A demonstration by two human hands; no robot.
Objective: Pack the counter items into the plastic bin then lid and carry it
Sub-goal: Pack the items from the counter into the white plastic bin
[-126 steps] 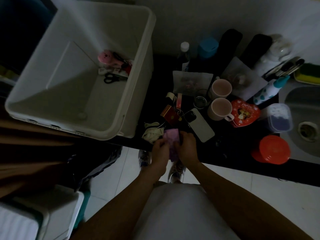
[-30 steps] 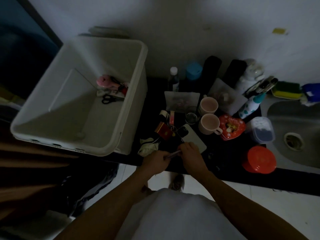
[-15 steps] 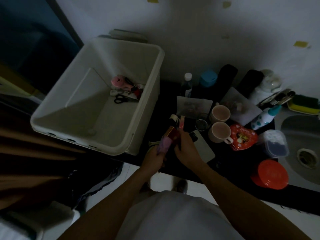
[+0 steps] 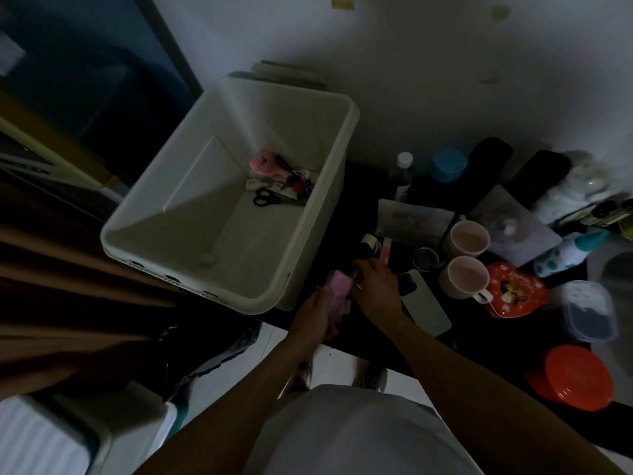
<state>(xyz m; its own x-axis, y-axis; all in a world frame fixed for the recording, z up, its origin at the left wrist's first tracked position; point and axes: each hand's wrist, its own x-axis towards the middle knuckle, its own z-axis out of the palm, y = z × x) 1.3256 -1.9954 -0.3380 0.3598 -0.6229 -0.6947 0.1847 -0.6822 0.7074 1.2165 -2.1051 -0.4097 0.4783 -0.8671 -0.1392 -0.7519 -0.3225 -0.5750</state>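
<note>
Lilac packet is standing upright in the L hand, fingers wrapping its lower half, just right of the near corner of the plastic bin, prob. being kept ready for dropping in w/ the scissors. R hand is curling down over small clutter beside the phone; can't tell if it's pinching anything. Vs 1 s ago: packet is no longer lying low btwn both hands; L alone is lifting it, nearer the bin.
</note>
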